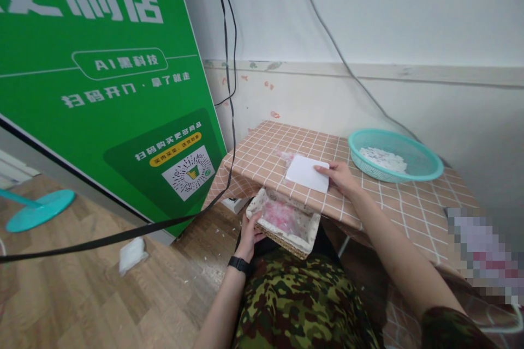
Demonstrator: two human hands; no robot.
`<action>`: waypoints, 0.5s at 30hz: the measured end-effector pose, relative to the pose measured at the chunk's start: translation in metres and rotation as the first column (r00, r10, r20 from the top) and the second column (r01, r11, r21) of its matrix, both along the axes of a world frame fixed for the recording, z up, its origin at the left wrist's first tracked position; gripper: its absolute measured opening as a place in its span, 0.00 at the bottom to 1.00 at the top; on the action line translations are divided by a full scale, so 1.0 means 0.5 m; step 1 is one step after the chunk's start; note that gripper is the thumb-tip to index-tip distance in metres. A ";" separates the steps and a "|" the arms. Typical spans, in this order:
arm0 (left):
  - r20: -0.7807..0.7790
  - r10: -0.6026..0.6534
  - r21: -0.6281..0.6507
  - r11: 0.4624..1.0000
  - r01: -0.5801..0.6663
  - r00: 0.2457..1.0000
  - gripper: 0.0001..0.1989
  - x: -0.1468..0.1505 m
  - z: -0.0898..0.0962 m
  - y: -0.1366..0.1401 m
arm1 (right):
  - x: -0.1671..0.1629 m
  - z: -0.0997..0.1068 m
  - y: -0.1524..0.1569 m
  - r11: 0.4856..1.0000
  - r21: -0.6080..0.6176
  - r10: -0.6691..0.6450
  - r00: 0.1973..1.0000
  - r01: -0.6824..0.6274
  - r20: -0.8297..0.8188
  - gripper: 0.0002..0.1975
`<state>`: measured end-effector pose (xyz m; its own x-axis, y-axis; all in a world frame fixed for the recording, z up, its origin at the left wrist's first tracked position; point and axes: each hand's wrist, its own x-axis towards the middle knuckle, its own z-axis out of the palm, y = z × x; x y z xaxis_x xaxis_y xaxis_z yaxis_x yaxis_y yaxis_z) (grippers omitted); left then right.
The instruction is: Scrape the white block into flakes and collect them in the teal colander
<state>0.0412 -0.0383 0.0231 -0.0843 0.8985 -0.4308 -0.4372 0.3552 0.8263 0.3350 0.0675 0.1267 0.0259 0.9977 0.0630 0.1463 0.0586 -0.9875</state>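
Observation:
My left hand (248,235), with a black band on its wrist, is closed on the left end of a small fabric-lined woven basket (301,249). The basket is tilted just below the table's front edge. Inside it lies a pink and clear plastic-looking bundle (280,216). Over the tabletop, my right hand (340,177) pinches the right edge of a white card-like sheet (306,172), thumb on top. Some pinkish clear plastic (285,157) peeks out behind the sheet's left corner; the rest is hidden beneath it.
A checked brown cloth covers the table (262,147). At its right stands a turquoise mesh basket (436,170) with white scraps inside. A green cabinet (123,87) rises at left, with a black strap (164,223) hanging across. A white crumpled piece (133,255) lies on the floor.

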 end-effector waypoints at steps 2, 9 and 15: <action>-0.018 -0.011 0.027 1.000 0.011 1.000 0.28 -0.001 -0.005 0.001 | 0.001 -0.001 0.000 1.000 0.009 -0.004 1.000 0.004 -0.001 0.21; -0.038 -0.041 0.062 0.997 0.044 0.998 0.27 -0.004 -0.019 0.003 | -0.005 0.002 -0.004 0.998 0.026 0.047 0.997 -0.049 0.057 0.20; -0.029 -0.030 0.044 0.999 0.032 0.999 0.28 -0.005 -0.020 0.004 | -0.017 -0.001 -0.014 0.986 -0.044 0.163 0.986 -0.161 0.040 0.20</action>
<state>0.0388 -0.0361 0.0130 -0.0679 0.9192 -0.3879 -0.4024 0.3305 0.8537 0.3266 0.0605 0.1265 -0.1379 0.9902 0.0203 0.1808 0.0453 -0.9825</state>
